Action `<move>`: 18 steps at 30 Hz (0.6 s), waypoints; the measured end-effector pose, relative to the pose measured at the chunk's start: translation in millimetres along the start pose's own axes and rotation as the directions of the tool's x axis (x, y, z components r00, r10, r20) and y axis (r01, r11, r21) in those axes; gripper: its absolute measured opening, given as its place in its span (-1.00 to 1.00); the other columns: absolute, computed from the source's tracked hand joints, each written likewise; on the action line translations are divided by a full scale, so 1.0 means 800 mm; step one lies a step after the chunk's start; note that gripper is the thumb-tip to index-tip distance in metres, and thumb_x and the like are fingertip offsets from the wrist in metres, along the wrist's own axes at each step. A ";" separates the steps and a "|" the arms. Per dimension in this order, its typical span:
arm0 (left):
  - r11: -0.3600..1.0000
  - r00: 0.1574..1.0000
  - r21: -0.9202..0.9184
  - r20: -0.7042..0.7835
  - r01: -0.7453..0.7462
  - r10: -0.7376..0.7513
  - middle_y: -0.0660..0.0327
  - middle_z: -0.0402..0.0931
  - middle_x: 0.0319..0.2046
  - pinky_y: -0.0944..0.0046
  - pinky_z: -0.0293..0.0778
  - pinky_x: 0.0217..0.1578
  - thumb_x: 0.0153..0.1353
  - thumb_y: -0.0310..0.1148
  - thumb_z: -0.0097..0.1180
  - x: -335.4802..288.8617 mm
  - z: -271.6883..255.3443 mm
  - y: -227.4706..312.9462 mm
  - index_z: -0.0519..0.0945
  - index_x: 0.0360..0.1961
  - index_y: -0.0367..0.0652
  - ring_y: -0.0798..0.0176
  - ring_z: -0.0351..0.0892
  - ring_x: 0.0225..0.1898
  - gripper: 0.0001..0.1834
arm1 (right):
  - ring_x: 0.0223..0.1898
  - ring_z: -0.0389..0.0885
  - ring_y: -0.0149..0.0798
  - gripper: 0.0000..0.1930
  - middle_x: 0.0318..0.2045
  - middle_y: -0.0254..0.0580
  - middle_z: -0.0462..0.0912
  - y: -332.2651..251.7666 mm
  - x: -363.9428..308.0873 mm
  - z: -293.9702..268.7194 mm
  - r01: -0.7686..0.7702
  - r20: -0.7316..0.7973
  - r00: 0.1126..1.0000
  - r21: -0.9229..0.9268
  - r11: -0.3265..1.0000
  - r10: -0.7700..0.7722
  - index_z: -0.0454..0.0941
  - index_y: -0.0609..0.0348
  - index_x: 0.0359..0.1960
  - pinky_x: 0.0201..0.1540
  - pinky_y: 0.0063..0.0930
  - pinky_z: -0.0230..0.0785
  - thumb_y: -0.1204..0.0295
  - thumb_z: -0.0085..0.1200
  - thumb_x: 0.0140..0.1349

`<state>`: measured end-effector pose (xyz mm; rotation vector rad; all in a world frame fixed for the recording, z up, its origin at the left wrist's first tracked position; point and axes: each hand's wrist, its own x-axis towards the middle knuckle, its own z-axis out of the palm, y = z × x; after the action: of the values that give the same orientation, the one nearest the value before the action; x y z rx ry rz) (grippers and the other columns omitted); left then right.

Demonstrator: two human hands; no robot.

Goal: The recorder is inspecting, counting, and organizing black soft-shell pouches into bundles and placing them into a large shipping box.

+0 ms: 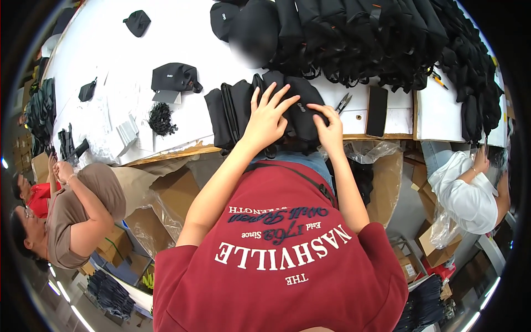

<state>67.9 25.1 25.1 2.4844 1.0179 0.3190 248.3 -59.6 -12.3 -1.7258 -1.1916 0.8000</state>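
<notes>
A white work table (99, 41) is spreading across a busy workroom, its tan wooden front edge (171, 155) curving just ahead of a person in a dark red shirt. Near that edge, a black soft-fabric pouch with a small pale mark (303, 126) is lying at the right end of a row of folded black fabric pieces (222, 119), which are pressing side by side and slightly overhanging the edge. White surface is showing to the left of the row and in a narrower strip to its right, while a large heap of black fabric bags with straps (354, 39) is closing in the far side.

The pouch is lying under and between the fingers: the left hand (269, 119) is resting over its left part and the neighbouring pieces, fingers spreading apart; the right hand (330, 128) is reaching to its right part, index finger and thumb bending toward the fabric. Whether these are pinching it, one cannot tell.

Small metal snips with dark handles (343, 103) are lying just beside the right hand, and a black rectangular phone (377, 110) is lying farther right. Leftward, a tangled bundle of thin black cords (161, 119) is sitting near a black fabric pouch with a rounded outline (176, 77). Co-workers are sitting at both sides.
</notes>
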 end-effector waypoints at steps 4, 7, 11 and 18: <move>0.983 0.985 -0.151 -0.126 0.102 -0.122 0.12 0.33 0.15 -0.12 -0.23 0.34 0.16 -0.26 0.08 0.007 0.007 0.004 0.43 0.10 -0.04 -0.03 0.11 0.30 -0.56 | -0.02 0.51 -0.41 -0.64 -0.03 -0.21 0.58 -0.005 -0.007 -0.031 -0.317 0.076 0.922 0.712 0.627 0.379 0.55 0.26 0.01 0.09 -0.56 0.30 0.64 -0.02 0.14; 0.964 0.981 -0.205 -0.054 0.170 -0.185 0.04 0.30 0.16 -0.16 -0.32 0.33 0.15 -0.03 0.14 0.013 0.005 0.018 0.56 -0.19 -0.21 -0.11 0.00 0.33 -0.57 | -0.02 0.51 -0.42 -0.63 -0.01 -0.20 0.58 -0.005 -0.014 -0.035 -0.305 0.101 0.933 0.728 0.614 0.344 0.52 0.25 0.06 0.09 -0.56 0.31 0.61 0.00 0.18; 0.922 0.968 -0.320 -0.048 0.218 -0.245 -0.02 0.28 0.17 -0.23 -0.40 0.31 0.04 0.00 0.22 0.019 0.021 0.013 0.56 -0.49 -0.29 -0.17 -0.11 0.35 -0.53 | -0.08 0.48 -0.44 -0.71 -0.11 -0.27 0.56 -0.014 -0.015 -0.026 -0.234 0.036 0.965 0.562 0.793 0.259 0.52 0.22 0.01 0.05 -0.55 0.30 0.51 0.02 0.26; 0.971 0.958 -0.023 -0.164 0.236 -0.237 0.09 0.32 0.09 -0.22 -0.24 0.28 -0.05 -0.19 0.24 0.019 0.025 0.006 0.35 -0.61 -0.20 -0.13 0.05 0.26 -0.64 | -0.13 0.45 -0.37 -0.60 -0.15 -0.20 0.45 0.023 -0.026 -0.012 -0.033 -0.298 0.954 -0.104 0.994 0.000 0.43 0.17 -0.02 -0.07 -0.47 0.38 0.42 0.25 0.11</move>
<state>88.6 26.8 10.3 2.3306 1.3665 0.4560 256.6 -84.9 -24.6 -1.8699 -1.0297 0.4690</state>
